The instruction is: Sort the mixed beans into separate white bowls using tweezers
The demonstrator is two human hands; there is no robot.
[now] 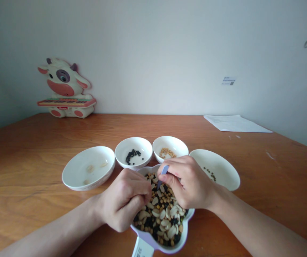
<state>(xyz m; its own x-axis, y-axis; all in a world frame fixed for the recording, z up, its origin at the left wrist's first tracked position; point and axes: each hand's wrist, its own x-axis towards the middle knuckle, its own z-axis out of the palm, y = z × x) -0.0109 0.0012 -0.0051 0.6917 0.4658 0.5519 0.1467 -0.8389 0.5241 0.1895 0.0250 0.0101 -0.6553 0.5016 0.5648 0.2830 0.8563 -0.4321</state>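
In front of me a purple-rimmed, lobed dish is filled with mixed peanut halves, yellow beans and black beans. My right hand is above its right side, thumb and fingers closed on light purple tweezers whose lower end points down into the mix. My left hand is closed at the dish's left side, its fingertips curled out of sight. Whatever it may hold is hidden.
Behind the dish stand white bowls: one with a few pale pieces, one with black beans, one with yellow beans, one with small dark beans. A cow toy keyboard and paper lie by the wall.
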